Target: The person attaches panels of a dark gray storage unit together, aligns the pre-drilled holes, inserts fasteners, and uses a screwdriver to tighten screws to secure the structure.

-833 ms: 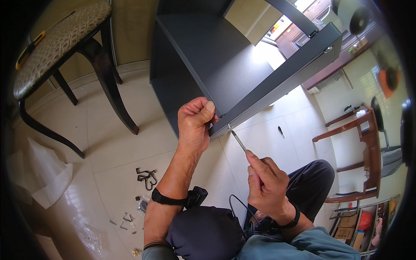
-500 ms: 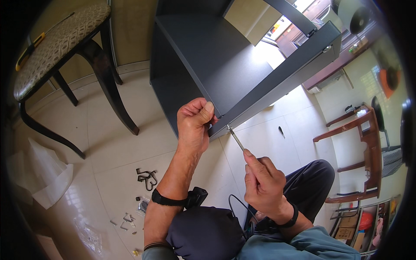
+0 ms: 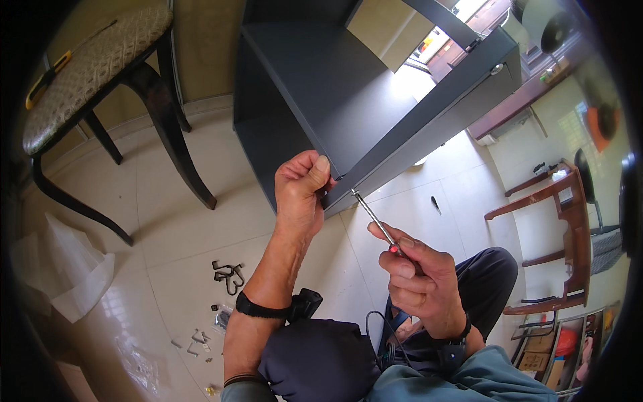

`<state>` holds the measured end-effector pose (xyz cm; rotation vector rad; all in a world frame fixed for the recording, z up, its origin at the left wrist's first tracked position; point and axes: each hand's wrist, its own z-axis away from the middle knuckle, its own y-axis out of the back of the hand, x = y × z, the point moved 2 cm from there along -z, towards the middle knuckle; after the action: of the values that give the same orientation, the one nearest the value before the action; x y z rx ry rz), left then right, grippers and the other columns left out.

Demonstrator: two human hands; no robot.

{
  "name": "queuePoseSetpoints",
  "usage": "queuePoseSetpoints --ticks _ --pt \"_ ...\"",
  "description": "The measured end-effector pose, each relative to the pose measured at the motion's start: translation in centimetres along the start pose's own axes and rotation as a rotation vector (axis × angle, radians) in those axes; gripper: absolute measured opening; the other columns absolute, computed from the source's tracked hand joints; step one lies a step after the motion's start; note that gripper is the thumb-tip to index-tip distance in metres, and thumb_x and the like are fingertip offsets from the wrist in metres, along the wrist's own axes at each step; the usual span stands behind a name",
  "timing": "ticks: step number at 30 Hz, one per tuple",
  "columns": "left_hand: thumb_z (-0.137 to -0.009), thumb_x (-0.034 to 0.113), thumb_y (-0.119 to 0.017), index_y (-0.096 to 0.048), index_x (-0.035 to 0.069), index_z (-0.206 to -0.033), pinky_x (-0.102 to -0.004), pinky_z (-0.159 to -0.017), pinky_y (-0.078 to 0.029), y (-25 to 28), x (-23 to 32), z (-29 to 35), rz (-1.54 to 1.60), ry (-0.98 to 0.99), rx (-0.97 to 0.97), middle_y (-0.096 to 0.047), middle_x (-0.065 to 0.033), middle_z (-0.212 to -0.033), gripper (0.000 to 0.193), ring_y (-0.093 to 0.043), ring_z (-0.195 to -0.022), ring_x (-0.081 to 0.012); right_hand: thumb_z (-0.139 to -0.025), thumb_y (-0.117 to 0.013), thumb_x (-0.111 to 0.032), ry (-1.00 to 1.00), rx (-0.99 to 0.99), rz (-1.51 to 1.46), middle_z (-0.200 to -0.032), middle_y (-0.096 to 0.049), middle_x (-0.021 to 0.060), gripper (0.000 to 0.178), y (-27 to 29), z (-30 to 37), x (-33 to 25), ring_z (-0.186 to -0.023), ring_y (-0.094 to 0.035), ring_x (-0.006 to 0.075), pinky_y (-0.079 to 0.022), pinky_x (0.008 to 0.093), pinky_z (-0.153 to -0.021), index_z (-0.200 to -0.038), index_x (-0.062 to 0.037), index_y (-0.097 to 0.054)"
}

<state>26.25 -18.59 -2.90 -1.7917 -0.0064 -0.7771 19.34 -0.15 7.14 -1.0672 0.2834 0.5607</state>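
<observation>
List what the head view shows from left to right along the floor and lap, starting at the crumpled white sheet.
Crumpled white plastic sheet → black bent metal brackets on the tiles → left hand at the dark grey panel's edge → thin steel screwdriver → right hand → brown wooden chair.

Left hand [image 3: 303, 191] on dark grey cabinet panel [image 3: 429, 120], right hand [image 3: 418, 278] around screwdriver [image 3: 373, 218] beside it.
</observation>
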Motion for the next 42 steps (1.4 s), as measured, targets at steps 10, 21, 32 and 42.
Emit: queuePoseSetpoints --ticks 10,21,32,42 --pt "-0.089 0.015 -0.066 -0.057 0.006 -0.069 -0.0216 -0.061 -0.040 -0.5 0.2 0.2 -0.024 0.003 -0.005 -0.053 0.0029 -0.064 0.024 -0.047 -0.059 -0.0064 -0.101 -0.041 -0.018 0.131 0.107 0.336 -0.068 -0.053 0.0043 0.036 -1.1 0.3 0.3 -0.040 -0.031 0.0029 -0.025 0.0176 -0.037 -0.133 -0.0048 -0.049" --pt "-0.089 0.013 -0.063 -0.053 0.006 -0.066 -0.0218 -0.062 -0.039 -0.7 0.3 0.4 -0.052 0.004 -0.032 -0.051 0.0024 -0.063 0.026 -0.046 -0.060 -0.0064 -0.104 -0.028 -0.025 -0.051 -0.038 0.150 -0.063 -0.051 0.0009 0.041 0.8 -1.4 -0.7 -0.035 -0.028 0.0035 -0.028 0.0203 -0.032 -0.125 0.0017 -0.051" --pt "-0.086 0.017 -0.068 -0.057 0.004 -0.086 -0.0227 -0.065 -0.040 -0.8 0.9 0.8 0.082 0.042 -0.113 -0.058 0.0001 -0.083 0.017 -0.049 -0.069 -0.0062 -0.104 -0.026 -0.024 -0.101 -0.128 -0.058 -0.063 -0.051 0.0049 0.040 1.7 -1.9 -0.1 -0.033 -0.029 0.0051 -0.027 0.0209 -0.028 -0.125 0.0036 -0.045" --pt "-0.067 -0.010 -0.067 -0.040 0.009 -0.112 -0.0282 -0.081 -0.045 -1.1 0.7 3.8 -0.142 -0.351 -0.137 -0.045 -0.0092 -0.112 0.057 -0.055 -0.089 -0.0145 -0.102 -0.031 -0.025 -0.077 0.043 0.005 -0.062 -0.054 0.0049 0.035 1.2 -1.6 0.0 -0.030 -0.031 0.0059 -0.027 0.0213 -0.027 -0.118 0.0013 -0.048"
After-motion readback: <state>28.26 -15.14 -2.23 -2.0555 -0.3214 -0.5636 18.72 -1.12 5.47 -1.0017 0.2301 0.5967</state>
